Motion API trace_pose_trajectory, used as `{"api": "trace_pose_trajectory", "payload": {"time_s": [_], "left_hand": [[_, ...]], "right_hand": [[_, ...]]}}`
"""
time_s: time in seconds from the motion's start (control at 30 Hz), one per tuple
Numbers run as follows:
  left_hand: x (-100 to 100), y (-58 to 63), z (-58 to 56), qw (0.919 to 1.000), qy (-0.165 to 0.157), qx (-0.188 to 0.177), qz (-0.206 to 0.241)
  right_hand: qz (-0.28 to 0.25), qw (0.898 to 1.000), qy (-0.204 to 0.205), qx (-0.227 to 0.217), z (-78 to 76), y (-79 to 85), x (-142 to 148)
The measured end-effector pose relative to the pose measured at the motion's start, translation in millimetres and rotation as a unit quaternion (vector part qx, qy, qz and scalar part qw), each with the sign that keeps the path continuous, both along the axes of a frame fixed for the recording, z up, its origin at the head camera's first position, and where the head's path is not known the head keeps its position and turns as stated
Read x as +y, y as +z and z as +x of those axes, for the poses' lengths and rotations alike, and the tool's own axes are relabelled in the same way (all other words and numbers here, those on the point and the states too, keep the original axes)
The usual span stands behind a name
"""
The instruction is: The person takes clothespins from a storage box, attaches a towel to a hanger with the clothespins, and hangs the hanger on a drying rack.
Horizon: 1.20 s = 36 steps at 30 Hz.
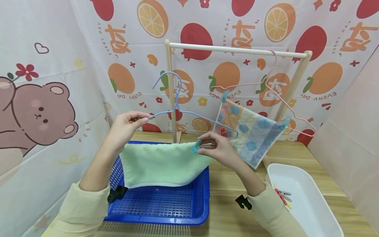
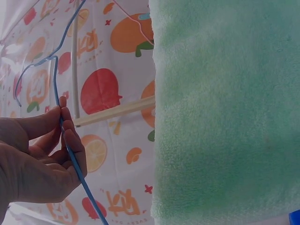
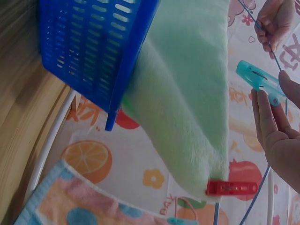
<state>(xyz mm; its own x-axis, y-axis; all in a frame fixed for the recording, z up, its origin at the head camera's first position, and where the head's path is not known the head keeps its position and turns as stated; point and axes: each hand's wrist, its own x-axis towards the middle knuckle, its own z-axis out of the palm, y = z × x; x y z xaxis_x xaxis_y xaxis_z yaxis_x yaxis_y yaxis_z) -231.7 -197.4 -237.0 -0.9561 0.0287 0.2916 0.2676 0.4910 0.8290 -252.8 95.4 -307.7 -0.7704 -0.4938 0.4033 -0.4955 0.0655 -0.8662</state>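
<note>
My left hand pinches the left shoulder of a blue wire hanger, whose hook points up. From the hanger hangs a light green towel over a blue basket. A red clothespin grips the towel's right end at the hanger. My right hand holds a teal clothespin between thumb and fingers. In the right wrist view that teal clothespin shows a little apart from the towel's edge. The towel hides the hanger's lower bar in the head view.
Behind stands a rack with a white rail and wooden posts. A pink hanger on it carries a patterned cloth held by teal clothespins. At right, a white tray contains several clothespins. Printed curtains surround the wooden table.
</note>
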Motion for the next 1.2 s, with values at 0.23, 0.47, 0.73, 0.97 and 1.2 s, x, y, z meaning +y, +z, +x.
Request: {"api": "trace_pose_trajectory", "payload": {"time_s": [0.23,0.47,0.73,0.97,1.2], "left_hand": [[0.8,0.0,0.8,1.0,-0.001,0.002,0.0],[-0.9,-1.0,0.3,1.0,-0.002,0.007,-0.001],[-0.9,-0.6,0.4,1.0,-0.001,0.002,0.0],[-1.3,-0.3,0.8,1.0,0.0,-0.001,-0.003],[-1.5,-0.3,1.1,1.0,-0.003,0.002,-0.005]], "right_hand": [[0.005,1.0,0.005,-0.005,-3.0,2.4,-10.4],[0.004,1.0,-0.006,0.002,-4.4,5.1,-17.5],[0.006,1.0,-0.006,0.011,-5.6,9.3,-24.3],[0.001,1.0,0.008,0.01,-7.8,11.7,-31.0],[0.0,1.0,0.01,0.007,-9.9,13.8,-43.1]]}}
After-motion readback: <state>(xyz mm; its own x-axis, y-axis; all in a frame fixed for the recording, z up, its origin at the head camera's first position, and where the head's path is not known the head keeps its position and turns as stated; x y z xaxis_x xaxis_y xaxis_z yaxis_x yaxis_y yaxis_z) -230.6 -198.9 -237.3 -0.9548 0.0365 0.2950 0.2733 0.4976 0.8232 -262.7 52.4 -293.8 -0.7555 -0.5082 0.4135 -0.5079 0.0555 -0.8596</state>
